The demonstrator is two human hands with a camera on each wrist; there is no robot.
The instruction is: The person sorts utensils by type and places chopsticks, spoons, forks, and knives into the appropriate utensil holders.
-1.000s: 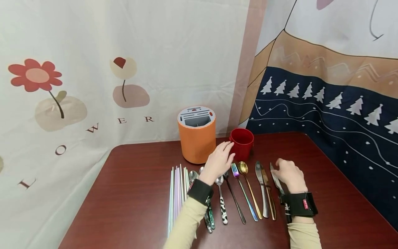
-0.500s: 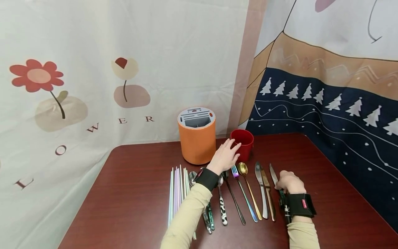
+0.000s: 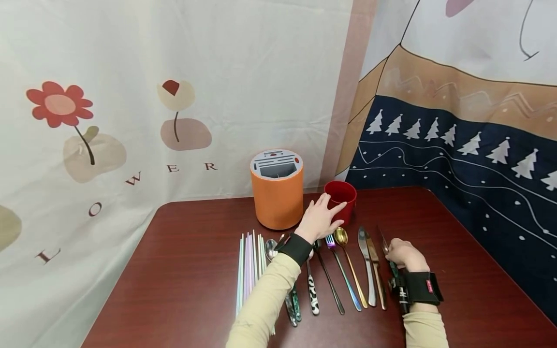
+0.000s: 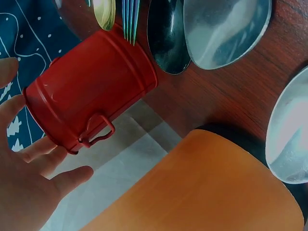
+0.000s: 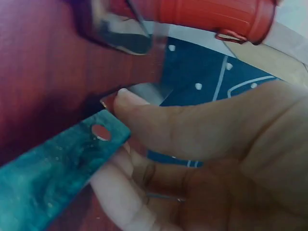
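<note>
My right hand (image 3: 405,253) pinches a table knife between thumb and fingers, near where the blade meets the marbled green handle (image 5: 53,166). In the head view the blade tip points away from me, and the hand hides part of the knife. My left hand (image 3: 318,220) is spread at the rim of a red metal mug (image 4: 91,79), with fingertips right at the rim and thumb held apart. The mug stands upright at the back of the table, a small side handle showing in the left wrist view.
An orange cylindrical holder (image 3: 277,203) with a slotted top stands left of the mug. Chopsticks (image 3: 247,270), spoons including a gold one (image 3: 341,237), a rainbow fork (image 3: 331,243) and two more knives (image 3: 370,266) lie in a row on the brown table (image 3: 187,280). Patterned cloths hang behind.
My left hand has moved right and reached the mug's rim. My right hand has drawn back along the knife and taken hold of it; the blade now looks turned on edge.
</note>
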